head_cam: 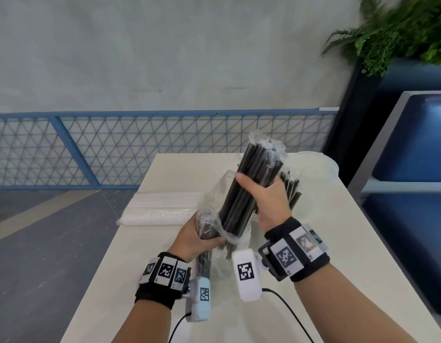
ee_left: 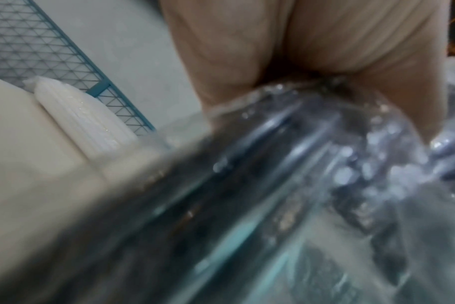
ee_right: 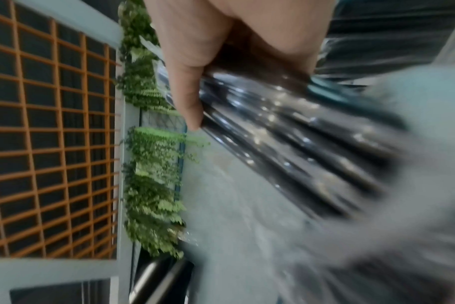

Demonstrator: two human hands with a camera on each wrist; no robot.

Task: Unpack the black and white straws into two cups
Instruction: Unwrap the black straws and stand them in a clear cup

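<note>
A bundle of black straws (head_cam: 246,186) in a clear plastic wrapper (head_cam: 214,196) is held up above the white table (head_cam: 338,243). My right hand (head_cam: 266,196) grips the bundle around its middle. My left hand (head_cam: 197,233) grips the wrapper and the lower straw ends. Close up, the black straws (ee_right: 286,133) show shiny under my right thumb, and the crumpled wrapper (ee_left: 325,164) fills the left wrist view. A sealed pack of white straws (head_cam: 162,206) lies on the table's left edge. More black straws (head_cam: 292,191) stand behind my right hand beside a clear cup (head_cam: 316,167).
A blue mesh railing (head_cam: 115,147) runs behind the table. A blue bench (head_cam: 412,169) and a dark planter with ferns (head_cam: 400,28) stand at the right. Cables trail from both wrist cameras over the table's near part.
</note>
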